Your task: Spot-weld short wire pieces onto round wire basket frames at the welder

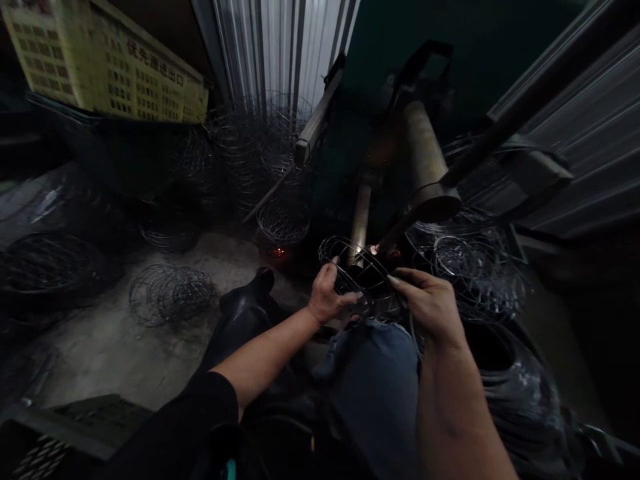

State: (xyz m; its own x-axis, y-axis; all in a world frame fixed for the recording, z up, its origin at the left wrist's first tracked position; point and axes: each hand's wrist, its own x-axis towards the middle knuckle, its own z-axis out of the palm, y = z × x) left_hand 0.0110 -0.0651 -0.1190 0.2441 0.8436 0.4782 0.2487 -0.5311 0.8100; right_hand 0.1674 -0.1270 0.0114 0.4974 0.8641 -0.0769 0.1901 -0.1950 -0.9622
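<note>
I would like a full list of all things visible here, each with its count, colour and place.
wire frame: one, dark metal, centre, held in both hands
glowing tip: one, orange, at the frame's upper edge
machine cylinder: one, brown-grey, above the frame
stacked wire baskets: many, grey, right of the hands
loose wire baskets: several, grey, on the floor at left
sign: one, yellow, top left
corrugated sheet: one, silvery, top centre
floor: grey concrete, left
boot: one, black, centre
jeans: blue, bottom centre
left hand: grips the frame's left side
right hand: grips its right side
</note>
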